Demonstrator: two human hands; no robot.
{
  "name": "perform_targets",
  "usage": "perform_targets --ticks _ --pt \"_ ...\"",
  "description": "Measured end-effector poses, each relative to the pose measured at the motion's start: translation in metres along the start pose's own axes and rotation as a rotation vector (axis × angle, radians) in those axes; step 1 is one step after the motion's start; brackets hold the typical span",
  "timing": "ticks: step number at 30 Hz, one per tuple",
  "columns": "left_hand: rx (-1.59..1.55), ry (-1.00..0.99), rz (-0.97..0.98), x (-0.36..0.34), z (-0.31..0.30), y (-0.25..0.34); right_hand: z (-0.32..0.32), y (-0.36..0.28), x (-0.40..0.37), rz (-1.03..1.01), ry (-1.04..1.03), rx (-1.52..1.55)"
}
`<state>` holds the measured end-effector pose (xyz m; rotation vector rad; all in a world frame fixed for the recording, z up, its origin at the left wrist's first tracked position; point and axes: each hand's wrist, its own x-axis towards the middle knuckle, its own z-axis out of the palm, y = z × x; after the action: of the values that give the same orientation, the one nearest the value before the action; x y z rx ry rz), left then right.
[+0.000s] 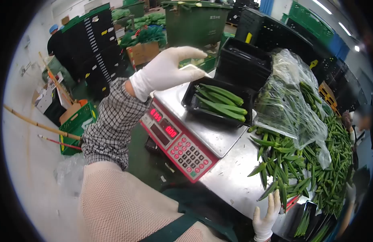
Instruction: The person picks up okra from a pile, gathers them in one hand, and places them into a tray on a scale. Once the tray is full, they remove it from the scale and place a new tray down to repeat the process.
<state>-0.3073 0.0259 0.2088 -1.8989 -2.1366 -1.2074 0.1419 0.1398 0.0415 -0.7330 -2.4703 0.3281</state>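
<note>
My left hand [170, 70], in a white glove, hovers over the left edge of the scale, its fingers and thumb apart and nothing visible between them. Just to its right, a black plastic tray [222, 117] with several okra pods [222, 99] rests on the metal plate of the red scale [182, 147], whose display has lit red digits. My right hand [267, 220], also gloved, is low at the table's front edge with its fingers spread. It is nearest to the loose okra pile [287, 165] and a red-handled item [291, 202].
Stacked black trays [245, 60] stand behind the filled one. A clear plastic bag [293, 101] lies over part of the okra. Other people's gloved hands [351, 192] are at the far right. A green bin [194, 24] and black crates [91, 48] stand behind.
</note>
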Motion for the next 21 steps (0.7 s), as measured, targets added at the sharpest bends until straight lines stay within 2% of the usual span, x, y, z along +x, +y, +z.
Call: perform_targets --ticks 7,9,10,11,13,14,15,18,21 --pt "-0.176 0.039 -0.02 -0.022 0.01 0.026 -0.001 0.023 -0.004 0.061 -0.017 -0.072" --pt "-0.199 0.035 0.142 -0.036 0.026 0.038 0.001 0.049 -0.012 0.073 0.031 -0.128" --pt "-0.331 -0.019 0.133 -0.046 0.037 0.055 -0.003 0.044 -0.003 0.067 0.105 -0.181" --pt "-0.479 -0.085 0.12 -0.059 0.054 0.07 -0.003 0.047 0.0 0.142 0.146 -0.107" --pt "-0.772 -0.35 0.109 -0.079 0.097 0.084 -0.003 0.058 0.001 0.272 0.193 -0.07" --pt "-0.91 -0.399 0.078 -0.089 0.128 0.091 -0.006 0.06 0.001 0.357 0.201 -0.017" --pt "-1.034 -0.445 0.044 -0.1 0.16 0.095 -0.006 0.07 0.0 0.333 0.233 -0.078" --pt "-1.492 -0.505 -0.577 -0.126 0.231 0.113 -0.012 0.079 0.001 0.4 0.22 -0.108" --pt "-1.617 -0.574 -0.736 -0.143 0.282 0.111 -0.017 0.079 0.01 0.479 0.124 -0.135"
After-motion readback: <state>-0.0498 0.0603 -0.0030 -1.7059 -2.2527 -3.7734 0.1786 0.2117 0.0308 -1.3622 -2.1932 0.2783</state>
